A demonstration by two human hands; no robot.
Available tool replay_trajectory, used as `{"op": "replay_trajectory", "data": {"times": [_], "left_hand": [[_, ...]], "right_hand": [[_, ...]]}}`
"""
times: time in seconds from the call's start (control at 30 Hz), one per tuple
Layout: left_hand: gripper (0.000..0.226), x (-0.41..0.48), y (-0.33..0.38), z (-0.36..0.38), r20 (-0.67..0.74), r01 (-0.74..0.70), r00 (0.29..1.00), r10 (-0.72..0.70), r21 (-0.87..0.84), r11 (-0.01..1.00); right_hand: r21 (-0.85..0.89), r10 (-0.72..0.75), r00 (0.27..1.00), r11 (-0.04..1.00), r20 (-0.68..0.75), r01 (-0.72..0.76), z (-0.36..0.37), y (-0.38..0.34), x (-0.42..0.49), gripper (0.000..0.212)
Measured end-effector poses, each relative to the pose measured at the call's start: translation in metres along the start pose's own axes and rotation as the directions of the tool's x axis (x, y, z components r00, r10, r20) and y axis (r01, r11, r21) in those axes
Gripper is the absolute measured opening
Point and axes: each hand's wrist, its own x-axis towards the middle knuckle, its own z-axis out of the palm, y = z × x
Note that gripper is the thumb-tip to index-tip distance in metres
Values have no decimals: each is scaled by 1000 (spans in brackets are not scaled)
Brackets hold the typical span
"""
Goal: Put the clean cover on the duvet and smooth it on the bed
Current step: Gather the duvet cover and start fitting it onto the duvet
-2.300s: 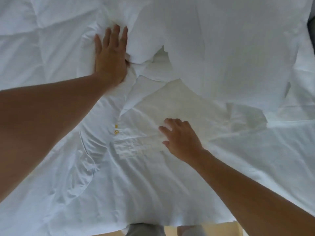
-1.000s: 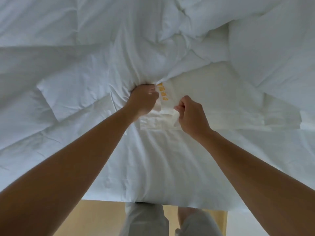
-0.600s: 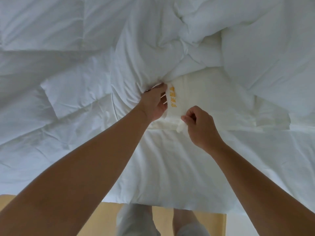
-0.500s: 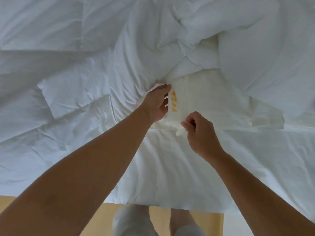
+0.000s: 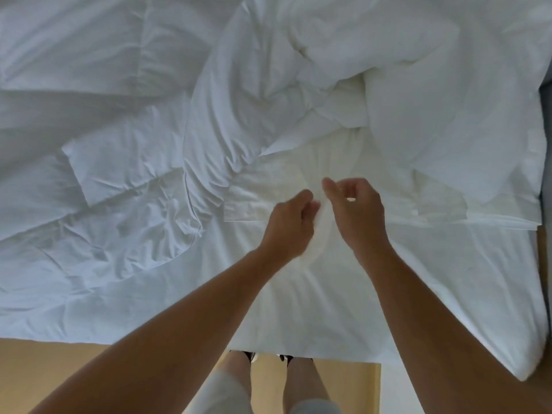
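Duvet cover (image 5: 324, 233) lies spread nearest you, drawn up into a narrow ridge that runs from you toward the bunched duvet (image 5: 403, 85) beyond your fingertips. Your left hand (image 5: 288, 225) and right hand (image 5: 357, 210) flank that ridge, both curled and pinching it, equally near.

The duvet (image 5: 89, 49) lies behind and left of the cover (image 5: 448, 279).

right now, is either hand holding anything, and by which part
Both. The left hand and right hand pinch a raised fold of the white fabric duvet cover between them, near its open hemmed edge; blur hides the exact contact.
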Motion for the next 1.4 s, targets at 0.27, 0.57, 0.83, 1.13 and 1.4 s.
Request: {"op": "replay_trajectory", "data": {"times": [0.27,0.57,0.83,1.13,1.4], "left_hand": [[30,-69,38,2,131,-158,978,160,-28,987],[20,-63,40,4,300,-338,908,292,114,934],[18,-58,33,27,311,-113,938,153,-143,983],[31,1,84,12,457,604,796,-396,-641,474],[12,17,73,21,408,595,798,-443,-652,470]], "right_hand": [[-432,265,946,887,189,-162,-35,-18,4,25],[-795,34,993,602,117,73,-36,-12,-17,33],[-452,-68,976,878,208,158,-61,29,-11,59],[-225,-120,937,954,327,200,-73,19,-24,53],[-91,-73,967,991,242,97,-102,17,-29,56]]}}
